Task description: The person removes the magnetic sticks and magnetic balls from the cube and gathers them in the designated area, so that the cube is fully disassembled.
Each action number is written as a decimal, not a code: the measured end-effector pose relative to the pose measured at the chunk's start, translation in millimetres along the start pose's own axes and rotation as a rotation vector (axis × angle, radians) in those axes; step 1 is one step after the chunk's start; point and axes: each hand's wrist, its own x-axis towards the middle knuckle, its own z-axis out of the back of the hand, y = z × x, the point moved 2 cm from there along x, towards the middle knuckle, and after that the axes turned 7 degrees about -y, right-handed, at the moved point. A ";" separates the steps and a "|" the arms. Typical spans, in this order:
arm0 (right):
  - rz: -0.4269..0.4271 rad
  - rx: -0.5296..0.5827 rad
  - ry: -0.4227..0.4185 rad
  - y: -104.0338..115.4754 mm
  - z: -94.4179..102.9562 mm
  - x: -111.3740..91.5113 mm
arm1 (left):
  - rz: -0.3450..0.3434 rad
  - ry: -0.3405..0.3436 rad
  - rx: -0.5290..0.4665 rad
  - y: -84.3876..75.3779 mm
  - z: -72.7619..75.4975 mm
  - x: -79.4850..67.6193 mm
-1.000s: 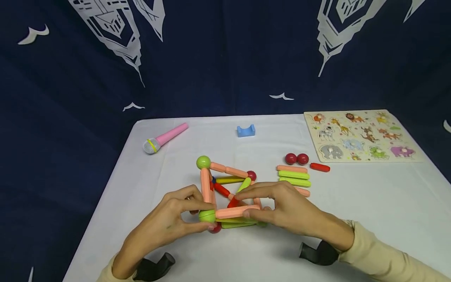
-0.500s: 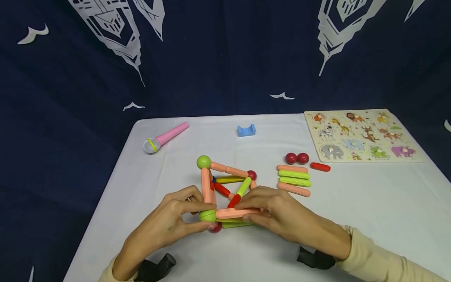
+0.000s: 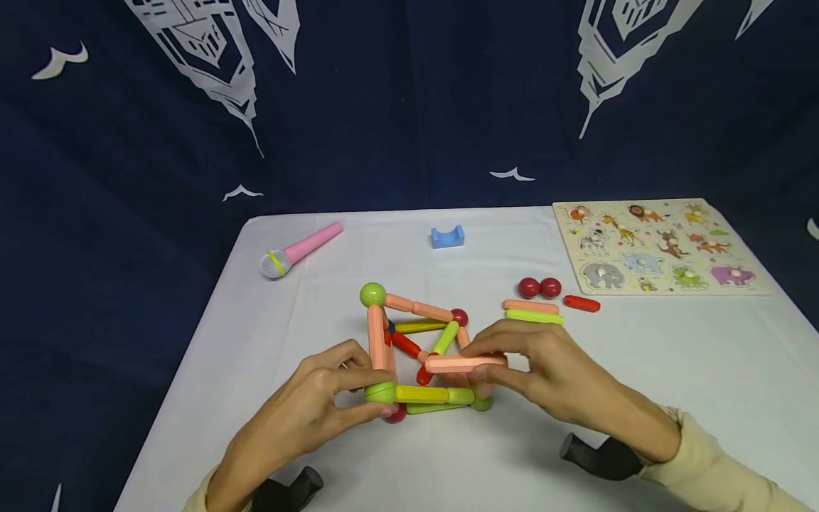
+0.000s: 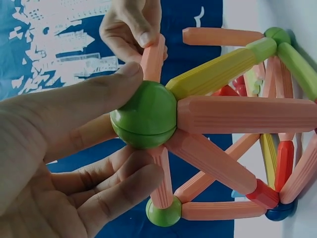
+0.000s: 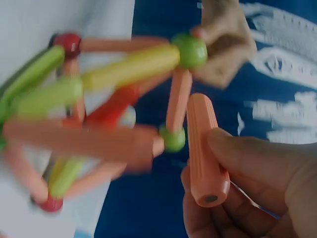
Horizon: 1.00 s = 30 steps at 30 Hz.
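Observation:
A frame of magnetic sticks and balls stands on the white table. My left hand point(image 3: 313, 398) pinches the green ball point(image 4: 146, 116) at its near left corner between thumb and fingers. Salmon and yellow sticks run out from that ball. With thumb and fingers, my right hand point(image 3: 550, 363) holds a loose salmon stick point(image 5: 202, 148) over the frame's right part. A gap separates this stick from the green ball in the right wrist view. A yellow stick point(image 3: 421, 395) joined to a light green one forms the near edge. Another green ball point(image 3: 372, 294) tops the far left corner.
Right of the frame lie salmon and light green sticks point(image 3: 534, 316), two dark red balls point(image 3: 539, 288) and a short red stick point(image 3: 581, 304). Farther back are a pink toy microphone point(image 3: 307, 247), a blue arched block point(image 3: 447, 237) and an animal puzzle board point(image 3: 659, 249).
The right hand has drawn the salmon stick right and up, away from the green ball, so the yellow stick beneath now shows. My left hand still pinches the ball, and the frame has shifted slightly.

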 end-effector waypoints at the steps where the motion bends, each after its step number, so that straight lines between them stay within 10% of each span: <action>1: -0.014 -0.021 -0.030 -4.4 5.8 -2.1 | 0.006 0.001 0.000 -0.2 -0.1 0.3; 13: -0.296 -0.241 -0.133 -78.3 13.1 -50.0 | 0.012 0.027 -0.012 2.1 2.2 5.6; 30: -0.176 -0.558 -0.170 -117.9 -2.0 -56.1 | 0.040 0.013 -0.010 0.7 -1.9 3.4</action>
